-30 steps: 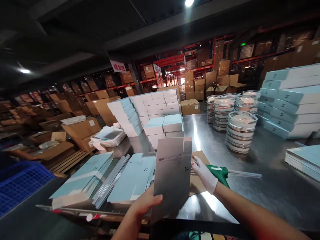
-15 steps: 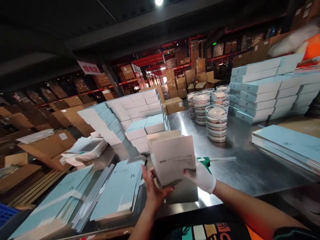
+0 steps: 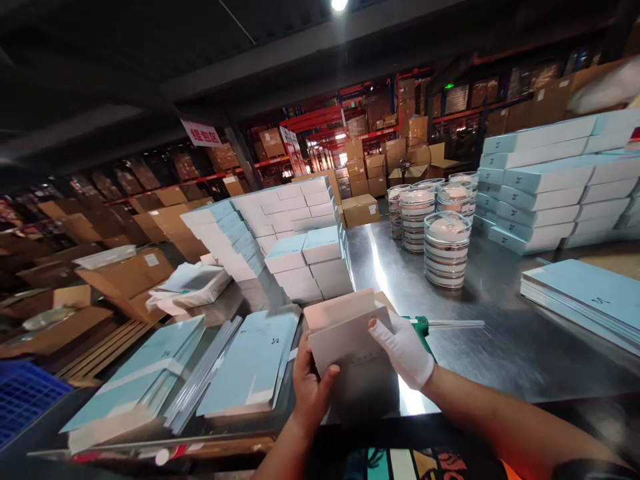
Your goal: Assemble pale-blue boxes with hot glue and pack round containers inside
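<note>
A whitish cardboard box [image 3: 357, 363] is held low over the near edge of the metal table [image 3: 500, 353], a panel standing up at its far side. My bare left hand [image 3: 311, 383] grips its left side, thumb on the face towards me. My right hand [image 3: 407, 353], in a white glove, holds the upper right edge with its thumb on the same face. The box's far side and underside are hidden. Just past the glove lies a green glue gun [image 3: 421, 327], partly covered, with pale translucent sticks [image 3: 457, 324] beside it.
Flat light-blue boards [image 3: 245, 363] and clear plastic strips [image 3: 205, 373] lie at left. Clear round containers [image 3: 447, 260] stand stacked beyond. Blue-white boxes [image 3: 540, 200] are piled at right, more boxes [image 3: 325, 273] ahead. Further blue panels [image 3: 585, 293] lie at right; a blue crate [image 3: 30, 397] is lower left.
The box has tipped and dropped slightly, its printed face now angled away. My left hand's spread fingers have closed on its side. My glove has moved up the right edge. The view has swung left.
</note>
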Demonstrator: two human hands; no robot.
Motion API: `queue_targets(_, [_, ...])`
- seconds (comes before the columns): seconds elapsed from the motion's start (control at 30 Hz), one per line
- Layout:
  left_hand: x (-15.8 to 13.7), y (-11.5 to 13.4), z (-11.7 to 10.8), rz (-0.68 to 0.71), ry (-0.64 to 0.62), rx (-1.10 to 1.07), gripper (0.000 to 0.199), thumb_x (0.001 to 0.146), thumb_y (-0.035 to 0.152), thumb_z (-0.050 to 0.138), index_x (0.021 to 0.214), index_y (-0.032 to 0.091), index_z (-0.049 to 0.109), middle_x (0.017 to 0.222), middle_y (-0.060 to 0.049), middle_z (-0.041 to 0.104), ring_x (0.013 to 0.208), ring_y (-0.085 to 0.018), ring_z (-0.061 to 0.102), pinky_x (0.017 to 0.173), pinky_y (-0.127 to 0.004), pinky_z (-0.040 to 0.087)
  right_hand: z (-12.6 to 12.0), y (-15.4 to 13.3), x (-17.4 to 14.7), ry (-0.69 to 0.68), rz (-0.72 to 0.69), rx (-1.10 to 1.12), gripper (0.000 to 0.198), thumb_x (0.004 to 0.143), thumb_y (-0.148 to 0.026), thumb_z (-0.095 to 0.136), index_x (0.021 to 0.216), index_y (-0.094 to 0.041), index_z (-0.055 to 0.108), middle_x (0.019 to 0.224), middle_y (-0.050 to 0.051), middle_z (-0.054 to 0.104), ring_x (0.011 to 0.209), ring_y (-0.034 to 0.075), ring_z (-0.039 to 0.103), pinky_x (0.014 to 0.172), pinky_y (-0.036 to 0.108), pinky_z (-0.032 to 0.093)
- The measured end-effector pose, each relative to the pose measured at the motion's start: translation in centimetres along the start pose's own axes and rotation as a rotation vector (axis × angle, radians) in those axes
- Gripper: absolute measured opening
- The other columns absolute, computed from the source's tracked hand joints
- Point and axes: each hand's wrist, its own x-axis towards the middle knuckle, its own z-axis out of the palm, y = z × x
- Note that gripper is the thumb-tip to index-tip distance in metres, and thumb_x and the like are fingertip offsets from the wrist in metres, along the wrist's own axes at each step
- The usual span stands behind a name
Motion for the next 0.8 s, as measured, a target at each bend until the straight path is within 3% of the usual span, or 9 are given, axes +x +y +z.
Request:
queue_targets(0.07, [-0.8,0.0,-0.1,-0.054,0.073,-0.074,0.084,0.081,0.075,0.083,0.142,0.021,0.060,0.143,-0.020,0.066,0.118,-0.034,0.072,0.093,-0.042,0.062,0.6,0.3,0.4,0.073,0.037,-0.064,0.054,0.088,-0.065,0.075,0.114,-0.018,0.075,0.103,0.009,0.079,0.098,0.028,0.073,0.092,0.040,0.060])
queue_targets(0.13, [-1.4,-0.2,-0.5,-0.098,0.051,-0.113,0.092,0.081,0.070,0.085,0.153,0.024,0.051,0.151,-0.020,0.061,0.124,-0.034,0.071,0.096,-0.042,0.063,1.0,1.0,0.5,0.153,0.030,-0.129,0.046,0.084,-0.048,0.074,0.118,-0.018,0.073,0.100,0.007,0.078,0.093,0.025,0.072,0.088,0.038,0.061])
queue_targets(0.27, [-2.0,-0.2,-1.1,-0.114,-0.030,-0.109,0.081,0.078,0.068,0.089,0.140,0.024,0.062,0.139,-0.016,0.067,0.119,-0.033,0.073,0.095,-0.040,0.063,1.4,2.5,0.0,0.170,-0.069,-0.056,0.071,0.077,-0.027,0.062,0.148,-0.024,0.058,0.133,0.009,0.073,0.115,0.023,0.072,0.102,0.037,0.060])
queue_targets(0.37, [-2.9,-0.1,-1.2,-0.114,0.049,-0.132,0.100,0.076,0.071,0.089,0.156,0.026,0.047,0.147,-0.017,0.063,0.130,-0.034,0.070,0.102,-0.042,0.061,1.6,3.1,-0.6,0.160,-0.114,0.006,0.073,0.079,-0.025,0.061,0.152,-0.028,0.053,0.145,0.009,0.069,0.131,0.023,0.068,0.115,0.040,0.053])
queue_targets(0.43, [-3.8,-0.4,-1.6,-0.147,0.078,-0.115,0.110,0.078,0.071,0.088,0.164,0.026,0.037,0.151,-0.019,0.063,0.132,-0.034,0.070,0.104,-0.043,0.061,1.6,3.1,-1.0,0.208,-0.121,0.042,0.064,0.081,-0.030,0.065,0.145,-0.029,0.055,0.144,0.009,0.069,0.131,0.023,0.068,0.116,0.041,0.053])
queue_targets(0.57, [-5.2,-2.0,-3.2,-0.218,0.006,0.042,0.084,0.076,0.070,0.089,0.138,0.019,0.064,0.113,-0.013,0.077,0.107,-0.033,0.077,0.088,-0.039,0.065,1.1,2.3,-1.9,0.062,-0.070,0.023,0.043,0.086,-0.047,0.073,0.121,-0.023,0.065,0.120,0.009,0.076,0.114,0.026,0.073,0.100,0.038,0.059])
queue_targets(0.63, [-5.2,-2.4,-3.8,-0.198,-0.012,0.112,0.077,0.075,0.069,0.090,0.129,0.018,0.070,0.108,-0.012,0.078,0.110,-0.036,0.077,0.091,-0.042,0.065,0.9,1.8,-2.3,-0.007,-0.030,-0.011,0.039,0.089,-0.050,0.071,0.114,-0.020,0.067,0.109,0.007,0.076,0.101,0.024,0.073,0.093,0.036,0.060])
queue_targets(0.73, [-4.8,-1.8,-3.8,-0.064,0.014,0.141,0.081,0.074,0.066,0.092,0.136,0.021,0.068,0.131,-0.016,0.075,0.128,-0.040,0.072,0.103,-0.046,0.062,1.0,1.5,-2.8,0.051,-0.001,-0.130,0.030,0.089,-0.040,0.066,0.111,-0.020,0.070,0.097,0.004,0.075,0.086,0.021,0.071,0.083,0.034,0.061])
queue_targets(0.8, [-4.7,-1.3,-3.3,0.027,0.061,0.119,0.089,0.076,0.065,0.092,0.148,0.024,0.060,0.146,-0.016,0.068,0.136,-0.039,0.068,0.108,-0.048,0.060,1.2,1.9,-2.9,0.138,-0.067,-0.223,0.039,0.086,-0.030,0.065,0.123,-0.021,0.070,0.110,0.006,0.076,0.100,0.023,0.073,0.095,0.036,0.061])
